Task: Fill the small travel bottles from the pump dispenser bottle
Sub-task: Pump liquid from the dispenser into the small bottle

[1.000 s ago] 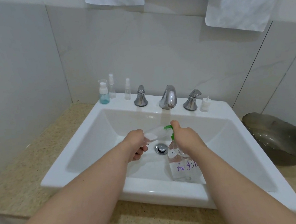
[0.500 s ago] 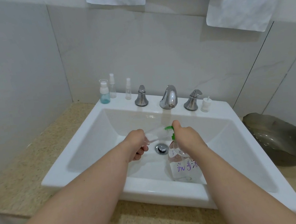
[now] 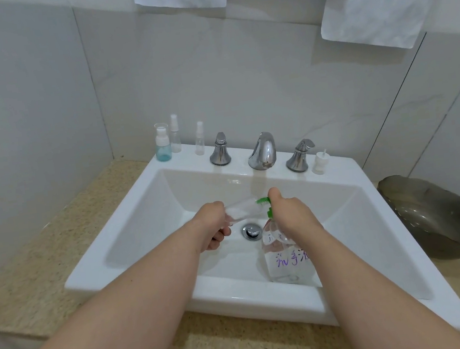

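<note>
One travel bottle [image 3: 242,212] gripped by left hand [image 3: 213,223], right hand [image 3: 289,213] curled round pump bottle [image 3: 287,260]

Very little differs. The whole scene drifts slightly rightward in the view. The green plastic pump head [image 3: 262,200] sits marginally lower under the thumb of the right hand [image 3: 292,215], beside the clear small travel bottle [image 3: 241,211].

Your clear, green-headed pump bottle [image 3: 285,260] stands upright in the sink [image 3: 121,221]. One clear travel bottle [image 3: 242,210] lies sideways at its nozzle; three more bottles [image 3: 175,140] stand on the back-left rim.
</note>
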Tool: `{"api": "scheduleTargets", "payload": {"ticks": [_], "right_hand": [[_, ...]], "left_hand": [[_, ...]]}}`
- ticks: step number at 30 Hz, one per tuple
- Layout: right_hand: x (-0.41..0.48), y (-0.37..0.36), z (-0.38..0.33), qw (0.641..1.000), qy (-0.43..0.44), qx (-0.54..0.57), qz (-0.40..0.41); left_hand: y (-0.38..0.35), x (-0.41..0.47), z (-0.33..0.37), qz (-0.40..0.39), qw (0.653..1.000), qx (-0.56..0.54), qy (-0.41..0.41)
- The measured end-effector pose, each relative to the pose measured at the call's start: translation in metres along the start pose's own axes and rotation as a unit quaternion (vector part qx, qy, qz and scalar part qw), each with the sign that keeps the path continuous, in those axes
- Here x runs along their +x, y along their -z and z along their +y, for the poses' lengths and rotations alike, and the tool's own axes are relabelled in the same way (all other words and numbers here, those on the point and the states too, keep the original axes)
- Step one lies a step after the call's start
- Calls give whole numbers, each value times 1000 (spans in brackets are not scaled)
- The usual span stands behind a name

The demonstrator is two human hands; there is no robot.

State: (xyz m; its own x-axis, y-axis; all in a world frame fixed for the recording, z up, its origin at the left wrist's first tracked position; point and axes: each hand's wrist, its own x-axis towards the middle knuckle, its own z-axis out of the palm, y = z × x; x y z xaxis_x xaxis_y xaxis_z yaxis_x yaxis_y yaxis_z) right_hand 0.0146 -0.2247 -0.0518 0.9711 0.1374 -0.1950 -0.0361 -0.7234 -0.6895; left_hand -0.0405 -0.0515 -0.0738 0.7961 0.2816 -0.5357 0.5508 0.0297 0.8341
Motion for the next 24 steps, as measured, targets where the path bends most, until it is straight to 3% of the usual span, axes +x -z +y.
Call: {"api": "scheduleTargets", "payload": {"ticks": [7, 15, 24], "right_hand": [[-2, -1, 0, 999, -30, -20, -2], [-2, -1, 1, 1000, 5, -14, 1], [0, 3, 7, 993, -12, -97, 61]], "left_hand": [[0, -1, -1, 2, 1000, -5, 3], [2, 1, -1, -27, 997, -77, 13], [2, 7, -1, -47, 992, -115, 13]]}}
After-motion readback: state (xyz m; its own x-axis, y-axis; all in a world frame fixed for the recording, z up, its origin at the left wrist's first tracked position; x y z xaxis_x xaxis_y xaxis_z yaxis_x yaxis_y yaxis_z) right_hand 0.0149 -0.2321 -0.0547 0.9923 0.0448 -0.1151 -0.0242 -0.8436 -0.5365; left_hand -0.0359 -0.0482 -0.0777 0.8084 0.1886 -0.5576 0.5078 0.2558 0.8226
